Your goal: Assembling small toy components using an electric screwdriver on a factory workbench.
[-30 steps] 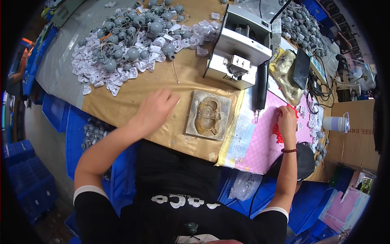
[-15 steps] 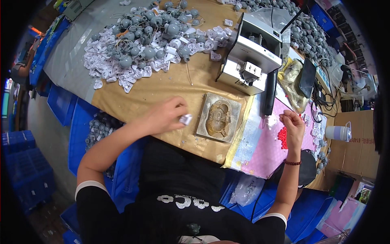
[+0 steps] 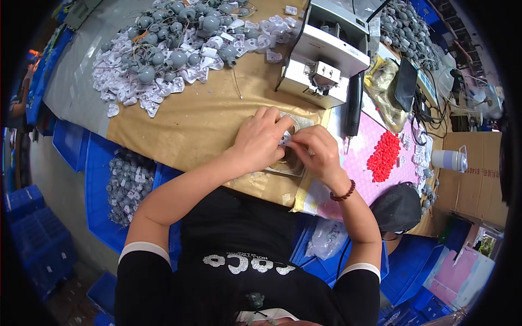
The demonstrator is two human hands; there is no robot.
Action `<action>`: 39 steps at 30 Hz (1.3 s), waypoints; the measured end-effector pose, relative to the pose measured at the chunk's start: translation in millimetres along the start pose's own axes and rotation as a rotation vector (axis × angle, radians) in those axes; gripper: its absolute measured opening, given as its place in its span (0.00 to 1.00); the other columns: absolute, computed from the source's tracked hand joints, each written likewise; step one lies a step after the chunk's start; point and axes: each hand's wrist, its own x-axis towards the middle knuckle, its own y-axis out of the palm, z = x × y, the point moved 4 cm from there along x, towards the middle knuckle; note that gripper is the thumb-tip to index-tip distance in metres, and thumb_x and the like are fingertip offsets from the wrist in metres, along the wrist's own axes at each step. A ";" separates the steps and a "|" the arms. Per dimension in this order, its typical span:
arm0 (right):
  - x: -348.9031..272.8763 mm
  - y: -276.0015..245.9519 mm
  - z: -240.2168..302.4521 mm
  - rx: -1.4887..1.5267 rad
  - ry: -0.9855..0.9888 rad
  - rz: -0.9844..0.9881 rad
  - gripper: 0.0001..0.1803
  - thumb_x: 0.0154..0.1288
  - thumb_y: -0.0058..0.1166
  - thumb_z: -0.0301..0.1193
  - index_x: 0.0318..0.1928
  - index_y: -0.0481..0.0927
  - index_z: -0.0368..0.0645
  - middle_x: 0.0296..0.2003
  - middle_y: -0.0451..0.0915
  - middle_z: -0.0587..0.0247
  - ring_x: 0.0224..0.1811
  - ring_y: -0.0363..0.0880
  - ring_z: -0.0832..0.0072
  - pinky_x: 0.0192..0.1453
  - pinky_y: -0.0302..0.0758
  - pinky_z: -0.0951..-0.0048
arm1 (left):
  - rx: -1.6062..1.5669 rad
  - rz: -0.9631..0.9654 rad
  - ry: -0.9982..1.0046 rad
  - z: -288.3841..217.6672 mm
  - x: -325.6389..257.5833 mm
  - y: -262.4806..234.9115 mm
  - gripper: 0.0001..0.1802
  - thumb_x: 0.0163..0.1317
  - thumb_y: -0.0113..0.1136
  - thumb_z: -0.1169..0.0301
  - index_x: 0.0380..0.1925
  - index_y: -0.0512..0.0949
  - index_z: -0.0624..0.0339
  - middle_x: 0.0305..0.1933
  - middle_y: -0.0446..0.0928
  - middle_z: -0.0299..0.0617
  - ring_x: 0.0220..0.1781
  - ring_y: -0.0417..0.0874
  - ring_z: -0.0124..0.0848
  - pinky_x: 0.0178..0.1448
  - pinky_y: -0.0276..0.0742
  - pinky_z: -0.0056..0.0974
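My left hand [image 3: 262, 137] pinches a small white plastic part [image 3: 284, 139] above the square metal block [image 3: 287, 165]. My right hand [image 3: 317, 150] meets it there, thumb and forefinger pressed together at the part's edge; whatever they hold is too small to make out. Both hands cover most of the block and its recess. To the right, a heap of small red pieces [image 3: 384, 156] lies on a pink sheet [image 3: 359, 182]. A black pen-shaped power screwdriver [image 3: 353, 106] hangs tip-down beside the sheet.
A silver box-shaped machine [image 3: 321, 54] stands behind the block. White plastic parts [image 3: 117, 81] and grey balls with wires [image 3: 209, 23] are heaped at the back left. A blue bin [image 3: 98, 206] of grey parts sits below the table edge. A cup [image 3: 450, 160] stands far right.
My right hand has moved left from beside the red pieces to the block. My left hand has carried the white part right, and the two hands now meet.
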 end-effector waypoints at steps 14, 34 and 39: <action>0.0 15.5 16.9 -0.317 -0.096 0.138 0.17 0.50 0.69 0.25 0.43 0.82 0.45 0.43 0.79 0.62 0.50 0.77 0.61 0.51 0.74 0.61 | 0.691 -0.489 -0.057 148.0 98.9 -114.5 0.25 0.55 0.58 0.81 0.55 0.78 0.53 0.55 0.76 0.49 0.62 0.73 0.49 0.60 0.74 0.51; 3.0 -17.5 1.4 0.092 0.159 -0.175 0.23 0.62 0.64 0.22 0.57 0.75 0.35 0.52 0.78 0.45 0.52 0.80 0.53 0.55 0.78 0.61 | -0.661 -0.327 -0.098 47.0 62.3 -195.3 0.39 0.64 0.64 0.77 0.73 0.58 0.67 0.56 0.73 0.38 0.53 0.79 0.24 0.53 0.78 0.29; -1.9 -23.4 3.0 0.037 0.159 -0.150 0.19 0.62 0.63 0.21 0.54 0.78 0.35 0.51 0.79 0.46 0.52 0.81 0.54 0.55 0.78 0.62 | -0.568 -0.121 -0.046 42.7 71.7 -163.4 0.32 0.62 0.64 0.74 0.67 0.69 0.63 0.57 0.76 0.38 0.56 0.77 0.25 0.57 0.76 0.32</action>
